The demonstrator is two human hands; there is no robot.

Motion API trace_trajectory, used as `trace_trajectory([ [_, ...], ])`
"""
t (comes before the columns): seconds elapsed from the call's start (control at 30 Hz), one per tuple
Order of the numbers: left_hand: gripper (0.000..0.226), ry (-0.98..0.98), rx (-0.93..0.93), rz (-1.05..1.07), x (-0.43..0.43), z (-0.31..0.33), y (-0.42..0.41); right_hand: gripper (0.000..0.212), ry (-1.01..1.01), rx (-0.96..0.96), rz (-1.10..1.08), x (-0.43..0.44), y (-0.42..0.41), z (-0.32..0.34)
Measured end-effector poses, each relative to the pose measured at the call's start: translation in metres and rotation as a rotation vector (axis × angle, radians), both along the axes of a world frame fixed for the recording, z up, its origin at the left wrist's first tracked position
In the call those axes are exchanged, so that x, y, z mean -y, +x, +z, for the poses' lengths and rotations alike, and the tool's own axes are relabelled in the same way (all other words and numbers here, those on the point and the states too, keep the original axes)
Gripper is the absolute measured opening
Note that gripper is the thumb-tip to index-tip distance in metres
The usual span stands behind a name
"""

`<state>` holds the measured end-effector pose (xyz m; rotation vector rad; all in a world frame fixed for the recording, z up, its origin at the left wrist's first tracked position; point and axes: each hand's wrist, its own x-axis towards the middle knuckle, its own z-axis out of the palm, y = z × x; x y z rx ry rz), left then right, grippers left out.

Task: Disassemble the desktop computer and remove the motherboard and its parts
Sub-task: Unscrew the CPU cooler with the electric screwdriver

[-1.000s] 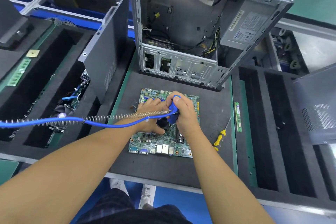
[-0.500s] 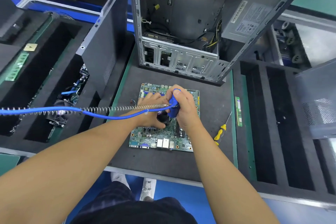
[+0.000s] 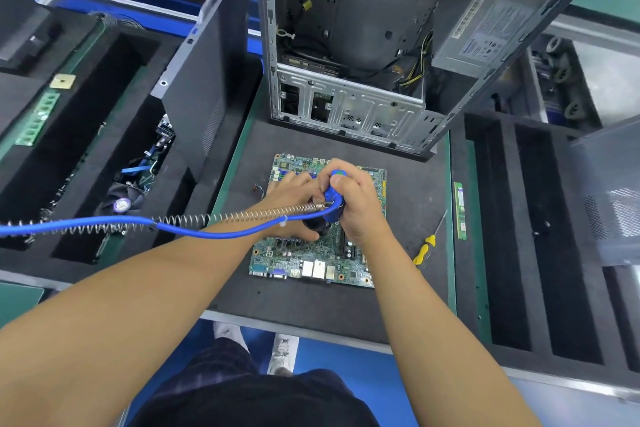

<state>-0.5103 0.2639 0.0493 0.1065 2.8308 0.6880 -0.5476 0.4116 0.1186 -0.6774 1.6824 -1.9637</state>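
In view are one motherboard [image 3: 311,255], one open computer case [image 3: 349,107], one black cooler [image 3: 316,227], one blue power screwdriver [image 3: 334,199] and one yellow-handled screwdriver [image 3: 424,250]. There are two green memory sticks: a right memory stick [image 3: 460,211] and a far-left memory stick [image 3: 36,120]. Two hands show, the left hand [image 3: 289,198] and the right hand [image 3: 360,206].

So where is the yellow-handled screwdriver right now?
In the head view the yellow-handled screwdriver lies on the dark mat, between the motherboard on its left and the green memory stick on its right.

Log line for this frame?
right hand: grips blue power screwdriver | left hand: holds black cooler | motherboard: flat on mat
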Motion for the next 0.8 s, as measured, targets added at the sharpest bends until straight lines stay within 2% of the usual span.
trace_trajectory([
  [0.17, 0.048, -0.036, 0.011, -0.019, -0.001, 0.005, 0.001, 0.017, 0.017, 0.013, 0.042, 0.000, 0.000, -0.001],
  [0.27, 0.058, -0.092, -0.092, -0.029, -0.004, 0.006, 0.004, 0.021, -0.011, 0.045, 0.055, -0.001, -0.001, -0.001],
  [0.43, 0.073, -0.020, -0.238, -0.098, 0.014, 0.016, 0.014, 0.026, -0.098, 0.019, 0.070, 0.011, -0.013, 0.011],
  [0.5, 0.077, 0.012, -0.146, -0.060, 0.031, 0.017, 0.020, 0.029, -0.117, -0.012, 0.087, 0.023, -0.019, 0.018],
  [0.57, 0.110, 0.000, 0.017, 0.016, 0.053, 0.012, 0.027, 0.031, -0.147, -0.007, 0.104, 0.041, -0.023, 0.022],
  [0.63, 0.128, -0.023, 0.072, 0.092, 0.068, 0.007, 0.038, 0.029, -0.168, 0.039, 0.102, 0.059, -0.025, 0.024],
  [0.8, 0.123, 0.182, 0.067, 0.193, 0.057, -0.006, 0.052, 0.021, -0.146, 0.144, 0.067, 0.088, -0.028, 0.010],
])
